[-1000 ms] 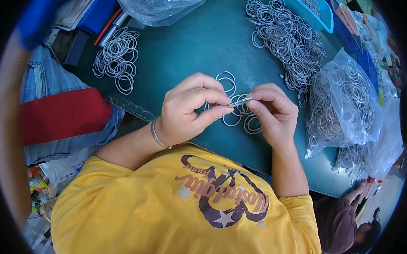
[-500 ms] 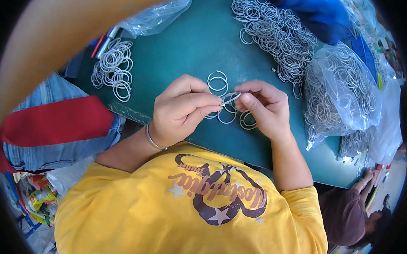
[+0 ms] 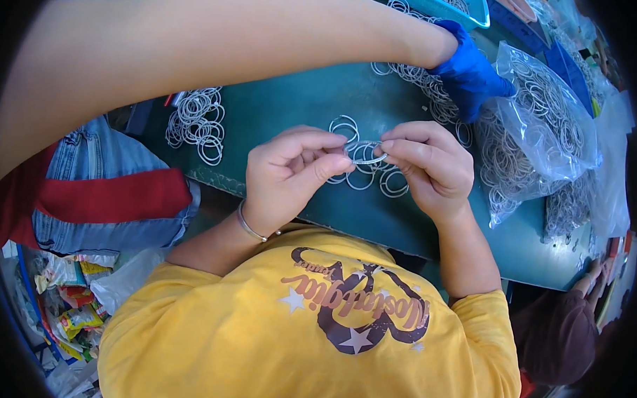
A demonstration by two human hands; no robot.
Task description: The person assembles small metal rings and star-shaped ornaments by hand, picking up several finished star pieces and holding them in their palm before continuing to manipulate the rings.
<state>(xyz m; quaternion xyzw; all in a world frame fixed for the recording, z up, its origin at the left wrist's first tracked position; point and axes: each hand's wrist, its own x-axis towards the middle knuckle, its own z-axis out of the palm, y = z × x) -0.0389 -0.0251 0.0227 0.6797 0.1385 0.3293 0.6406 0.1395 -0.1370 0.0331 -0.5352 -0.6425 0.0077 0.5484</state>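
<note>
Above the green table (image 3: 287, 95), my left hand (image 3: 286, 172) pinches one side of a silver metal ring (image 3: 366, 162) between thumb and fingers. The opposite side of that ring is gripped by the fingertips of my right hand (image 3: 437, 170). It is seen tilted, nearly edge-on, so its far side is hard to separate from what lies behind. Several loose rings (image 3: 395, 184) lie on the tabletop just beneath and beyond my hands, partly covered by them.
A co-worker's bare arm (image 3: 256, 33) crosses from the left, its blue-gloved hand (image 3: 468, 71) beside a clear bag of rings (image 3: 534, 132). Ring piles lie at left (image 3: 198, 122) and far right (image 3: 430, 90). A turquoise basket (image 3: 477, 14) stands behind; another person (image 3: 558, 338) is lower right.
The co-worker's arm has come lower across the view, and the gloved hand has moved down toward the bag. My hands have spread slightly apart, and the ring between them shows wider.
</note>
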